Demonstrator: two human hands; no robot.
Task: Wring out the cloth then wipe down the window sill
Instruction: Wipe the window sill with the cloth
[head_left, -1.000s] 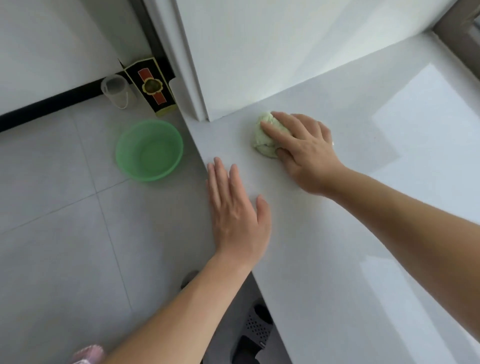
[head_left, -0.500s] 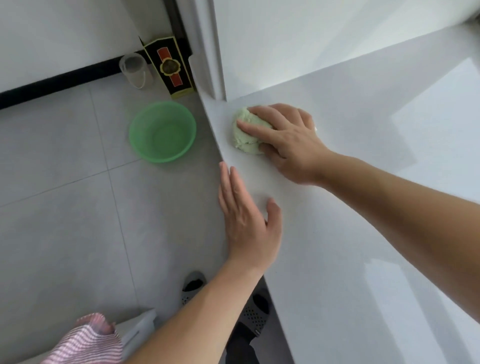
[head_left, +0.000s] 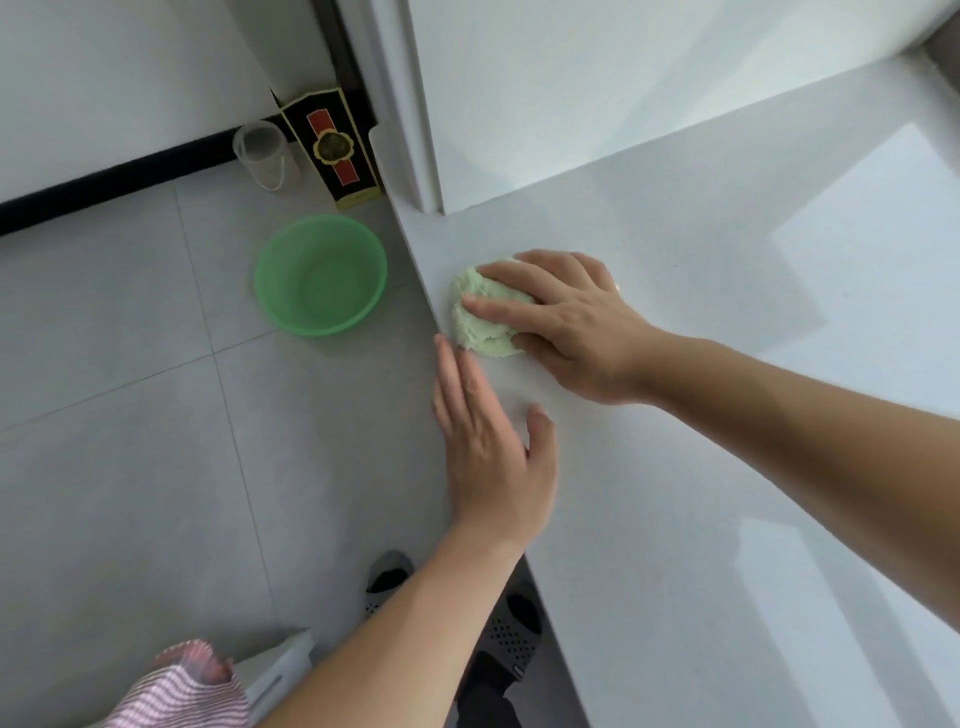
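Note:
A bunched pale green cloth (head_left: 480, 319) lies on the white window sill (head_left: 701, 467), close to its left edge. My right hand (head_left: 563, 322) presses down on the cloth, fingers spread over it and covering its right part. My left hand (head_left: 491, 447) rests flat on the sill just in front of the cloth, fingers together, holding nothing, its fingertips almost touching the cloth.
A green plastic basin (head_left: 321, 274) stands on the grey tiled floor left of the sill. Behind it are a clear cup (head_left: 265, 156) and a black and gold box (head_left: 332, 150) by the white frame post (head_left: 410, 104). A pink striped cloth (head_left: 182, 691) is at the bottom left.
My right hand has slid the cloth leftward and toward me along the sill, ending near the sill's left edge by my left fingertips. My left hand stays flat on the sill.

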